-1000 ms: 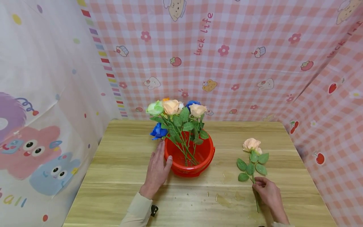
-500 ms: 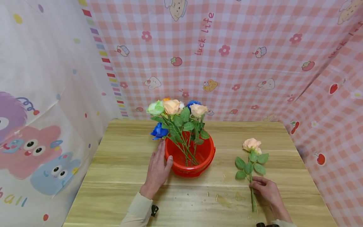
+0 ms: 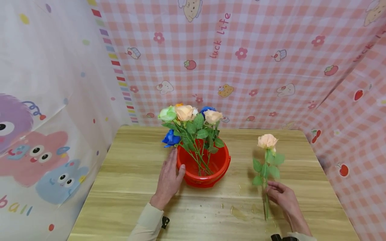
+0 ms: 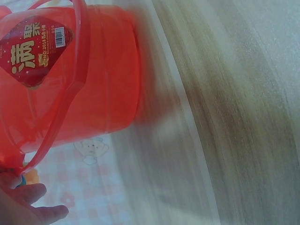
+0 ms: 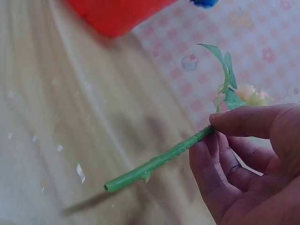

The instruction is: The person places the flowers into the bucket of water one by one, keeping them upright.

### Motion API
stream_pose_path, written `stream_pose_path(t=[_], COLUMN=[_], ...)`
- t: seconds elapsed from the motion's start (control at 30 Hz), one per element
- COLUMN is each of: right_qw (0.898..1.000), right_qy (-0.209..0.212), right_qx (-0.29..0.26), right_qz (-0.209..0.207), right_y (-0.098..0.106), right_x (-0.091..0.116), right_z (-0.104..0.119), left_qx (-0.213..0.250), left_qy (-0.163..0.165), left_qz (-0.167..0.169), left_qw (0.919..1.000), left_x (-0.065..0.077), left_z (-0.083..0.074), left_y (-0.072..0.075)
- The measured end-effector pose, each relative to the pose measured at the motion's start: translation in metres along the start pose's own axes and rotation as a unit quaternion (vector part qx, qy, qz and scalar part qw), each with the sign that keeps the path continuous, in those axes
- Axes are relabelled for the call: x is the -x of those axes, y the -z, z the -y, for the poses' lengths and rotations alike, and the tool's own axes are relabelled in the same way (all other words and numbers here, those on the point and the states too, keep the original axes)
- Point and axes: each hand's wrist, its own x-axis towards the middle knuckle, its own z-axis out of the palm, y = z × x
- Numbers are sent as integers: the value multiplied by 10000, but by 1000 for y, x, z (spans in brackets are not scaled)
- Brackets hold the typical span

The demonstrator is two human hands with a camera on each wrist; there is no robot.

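Note:
My right hand [image 3: 283, 197] pinches the green stem of a peach rose [image 3: 267, 142] between thumb and fingers, at the table's right side. In the right wrist view the cut end of the stem [image 5: 154, 164] points down toward the tabletop, its shadow beneath. My left hand [image 3: 169, 177] rests against the left side of a red bucket [image 3: 221, 167], fingers extended along its wall. Inside that bucket several roses lean to the back left: peach [image 3: 184, 112], light green [image 3: 167, 114], blue [image 3: 171, 138] and others partly hidden. A label [image 4: 35, 51] shows on the bucket in the left wrist view.
The wooden table [image 3: 126, 157] carries wet spots [image 3: 238, 212] and droplets between the bucket and my right hand. A pink checked cloth [image 3: 235, 70] hangs behind and to the right; a white cartoon-printed cloth [image 3: 60, 110] hangs at left. The bucket's red handle [image 4: 79, 47] hangs down its side.
The peach rose has been raised off the table and turned more upright by my right hand, which moved slightly up. My left hand stays at the bucket. The head view shifted a little.

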Motion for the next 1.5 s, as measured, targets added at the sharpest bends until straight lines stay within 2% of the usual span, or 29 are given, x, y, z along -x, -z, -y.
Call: stream_pose_path(t=[0.2,0.57,0.93,1.5], right_qw=[9990,9965,9884,9774], right_qy=[370,762,1211,1687], right_qx=[-224,-298,-872,-1232], right_qz=[-130,-191,-271,-312], right_y=[-7,-18,-36,-68], right_x=[3,5,14,20], right_z=[16,45,73,114], left_qx=[-26,20,63,162], left_qy=[28,30,27,-81], left_qz=[18,36,40,-124], left_qw=[10000,10000,10000,9998], left_x=[-1,-1,0,1], left_z=[0,0,0,0], left_y=[-1,-1,0,-2])
